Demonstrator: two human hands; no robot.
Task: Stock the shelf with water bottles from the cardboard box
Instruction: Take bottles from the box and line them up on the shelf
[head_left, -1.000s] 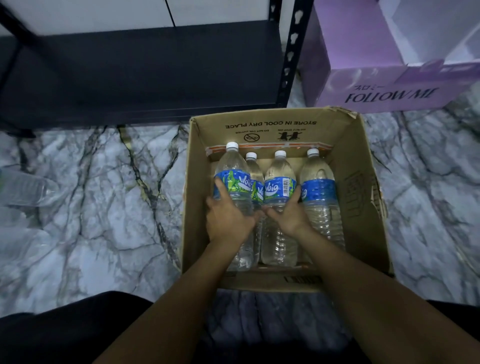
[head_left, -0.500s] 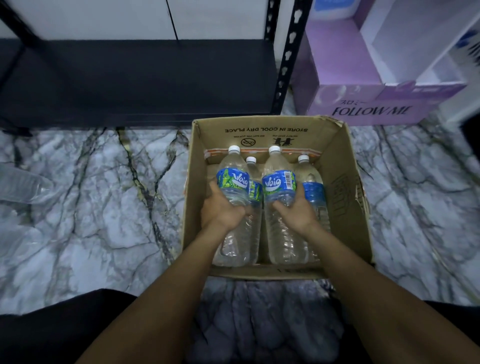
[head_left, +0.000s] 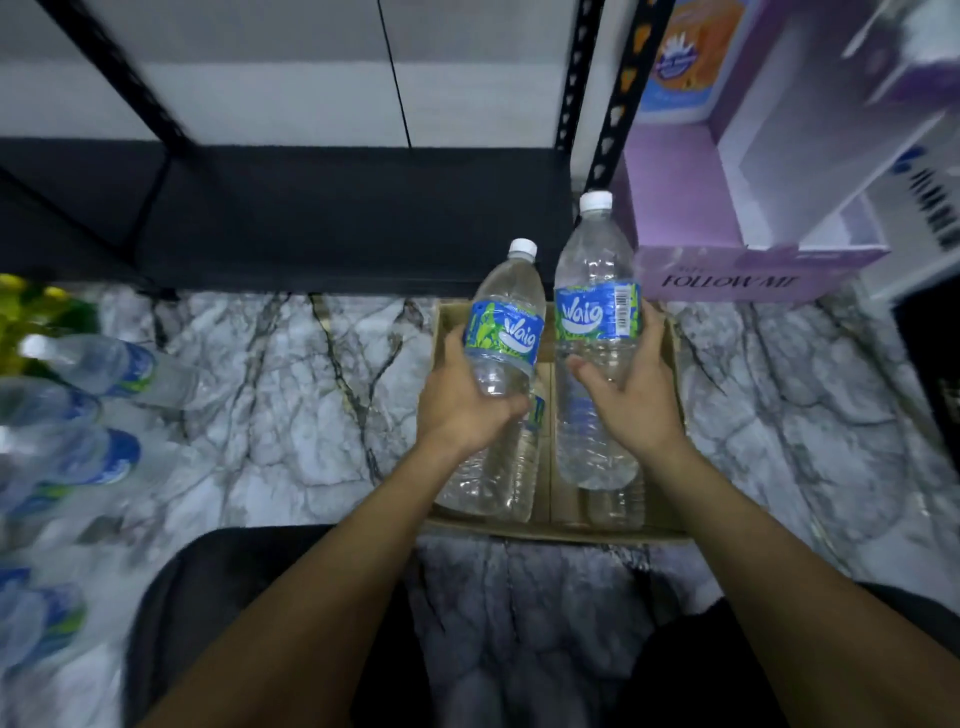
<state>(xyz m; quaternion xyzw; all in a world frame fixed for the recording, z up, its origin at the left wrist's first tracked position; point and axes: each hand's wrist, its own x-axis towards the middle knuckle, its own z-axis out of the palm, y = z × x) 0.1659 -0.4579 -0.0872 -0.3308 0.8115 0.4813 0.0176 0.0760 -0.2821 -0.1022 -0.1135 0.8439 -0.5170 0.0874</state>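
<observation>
Left hand and right hand each have fingers wrapped round a water bottle, left bottle and right bottle, upright above the cardboard box, near the black shelf.

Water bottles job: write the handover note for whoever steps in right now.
Left hand: gripping one water bottle, lifted above the cardboard box.
Right hand: gripping a second bottle, held higher.
Box: at least two bottles remain inside, partly hidden.
Shelf: dark board straight ahead, no bottles visible on it.
More bottles lie blurred on the floor at left.
Left: place both held bottles, then empty the box.
</observation>
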